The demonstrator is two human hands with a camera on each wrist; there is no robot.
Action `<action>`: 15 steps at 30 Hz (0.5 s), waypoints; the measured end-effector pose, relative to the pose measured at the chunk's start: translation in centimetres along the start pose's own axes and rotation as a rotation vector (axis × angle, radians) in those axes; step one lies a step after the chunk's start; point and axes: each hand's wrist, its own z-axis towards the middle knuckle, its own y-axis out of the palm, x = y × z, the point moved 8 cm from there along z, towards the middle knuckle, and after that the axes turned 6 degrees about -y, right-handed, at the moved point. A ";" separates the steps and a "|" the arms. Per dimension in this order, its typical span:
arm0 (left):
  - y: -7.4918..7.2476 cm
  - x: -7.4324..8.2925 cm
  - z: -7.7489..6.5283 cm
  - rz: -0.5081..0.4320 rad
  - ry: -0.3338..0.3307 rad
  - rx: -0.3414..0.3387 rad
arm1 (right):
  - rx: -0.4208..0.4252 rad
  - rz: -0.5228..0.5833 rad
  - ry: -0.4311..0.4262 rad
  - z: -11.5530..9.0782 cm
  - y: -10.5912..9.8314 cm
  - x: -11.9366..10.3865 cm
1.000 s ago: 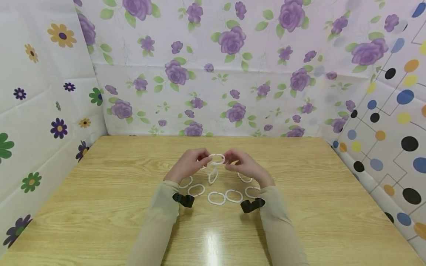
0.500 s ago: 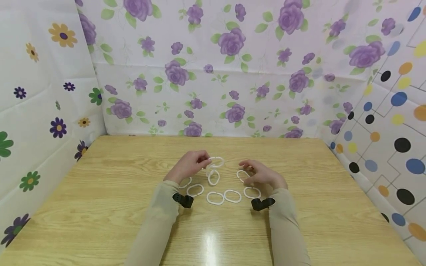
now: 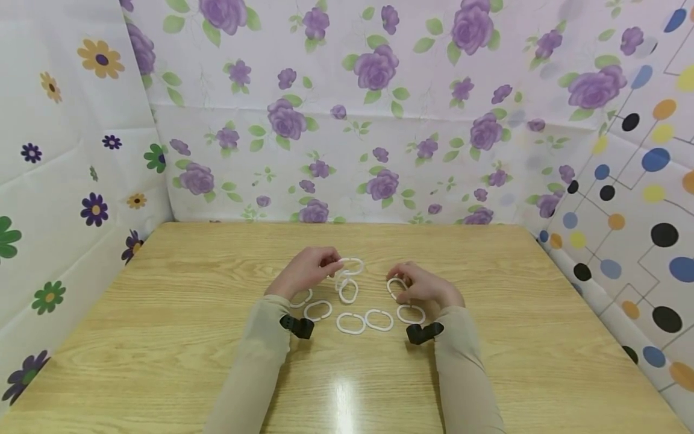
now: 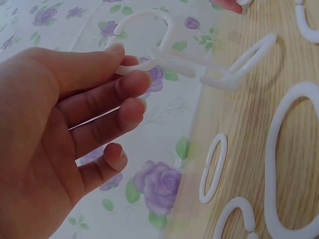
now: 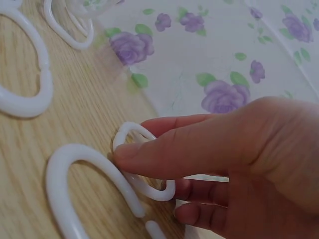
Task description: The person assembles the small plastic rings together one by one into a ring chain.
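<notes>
My left hand [image 3: 308, 269] pinches the end of a white plastic chain link [image 4: 144, 15] between thumb and index finger, with the other fingers loosely bent. From it hangs a middle link [image 4: 184, 64], and through that one hooks a lower link [image 3: 356, 292], making a short chain over the table. To the right, my right hand [image 3: 425, 284] pinches a separate white oval link [image 5: 164, 194] at the table. Its thumb lies on the link's near side, while the index finger is partly hidden behind it.
Several loose white links lie on the wooden table [image 3: 162, 337] nearer my body, among them a front link [image 3: 351, 334], one beside it [image 3: 381, 330] and one below my right hand [image 3: 398, 314]. A flowered cloth [image 3: 347, 163] hangs behind the table's far edge.
My right hand has left the held chain, moved right and down to a loose link, and taken it between thumb and finger. The left hand stays nearly still with the chain.
</notes>
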 end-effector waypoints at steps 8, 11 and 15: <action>0.1 0.3 0.0 0.002 0.004 -0.013 | 0.015 0.012 0.023 0.1 -0.2 0.2; 0.1 0.4 0.0 0.000 0.001 -0.017 | 0.029 0.033 0.031 0.0 -0.3 0.2; 0.3 0.5 0.0 0.012 0.007 -0.021 | 0.063 0.020 0.025 0.1 -0.6 0.3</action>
